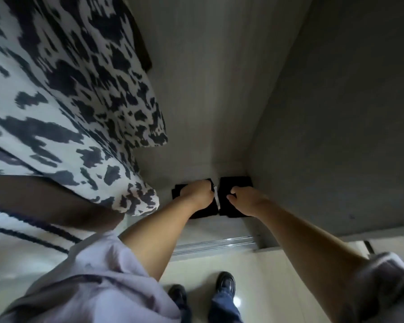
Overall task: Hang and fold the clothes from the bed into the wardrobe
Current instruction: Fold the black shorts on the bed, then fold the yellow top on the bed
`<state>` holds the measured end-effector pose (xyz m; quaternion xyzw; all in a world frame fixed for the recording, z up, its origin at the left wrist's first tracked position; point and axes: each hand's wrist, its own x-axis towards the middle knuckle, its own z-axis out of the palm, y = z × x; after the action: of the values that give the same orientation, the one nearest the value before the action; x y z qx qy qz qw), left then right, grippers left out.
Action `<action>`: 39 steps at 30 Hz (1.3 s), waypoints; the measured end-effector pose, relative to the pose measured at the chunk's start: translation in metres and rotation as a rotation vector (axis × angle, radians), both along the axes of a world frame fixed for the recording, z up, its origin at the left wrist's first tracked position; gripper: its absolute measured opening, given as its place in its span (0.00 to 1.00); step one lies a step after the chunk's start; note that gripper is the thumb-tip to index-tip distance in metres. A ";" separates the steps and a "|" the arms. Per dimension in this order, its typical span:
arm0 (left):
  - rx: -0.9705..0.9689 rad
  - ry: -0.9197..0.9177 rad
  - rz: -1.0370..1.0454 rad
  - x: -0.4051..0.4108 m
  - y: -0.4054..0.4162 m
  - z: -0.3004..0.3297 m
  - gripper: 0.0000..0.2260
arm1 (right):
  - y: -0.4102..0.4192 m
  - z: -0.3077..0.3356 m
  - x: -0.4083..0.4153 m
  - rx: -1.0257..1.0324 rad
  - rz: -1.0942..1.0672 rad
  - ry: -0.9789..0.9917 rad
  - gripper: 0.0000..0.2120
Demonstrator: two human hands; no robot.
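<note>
Both hands reach down to the wardrobe floor (219,227) in its far right corner. The left hand (197,193) and right hand (245,199), fingers curled shut, each press on folded black clothes (234,183) (two stacks, side by side), right of a hanging black-and-white garment (68,89).

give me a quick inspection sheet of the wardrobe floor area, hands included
surface: pale wardrobe floor, bare in front of the piles
job's things: two folded black garments side by side in the back right corner; a small white tag shows between them
clutter: nothing seen
grippers: left hand on the left pile, right hand on the right pile, fingers curled
cables: nothing seen
surroundings: black-and-white patterned garment hanging at left; sliding door track; tiled floor; the person's shoes
</note>
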<state>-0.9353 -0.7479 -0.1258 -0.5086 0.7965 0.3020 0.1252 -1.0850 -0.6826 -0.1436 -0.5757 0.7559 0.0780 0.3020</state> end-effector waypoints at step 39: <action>-0.200 0.338 -1.459 -0.393 0.634 0.144 0.10 | 0.789 0.155 -0.200 -0.180 -1.273 0.540 0.17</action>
<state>-1.3278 -0.1143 0.0183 0.1920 0.9632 0.1428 0.1226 -1.2854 0.1067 0.0116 -0.0038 0.9984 -0.0367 0.0419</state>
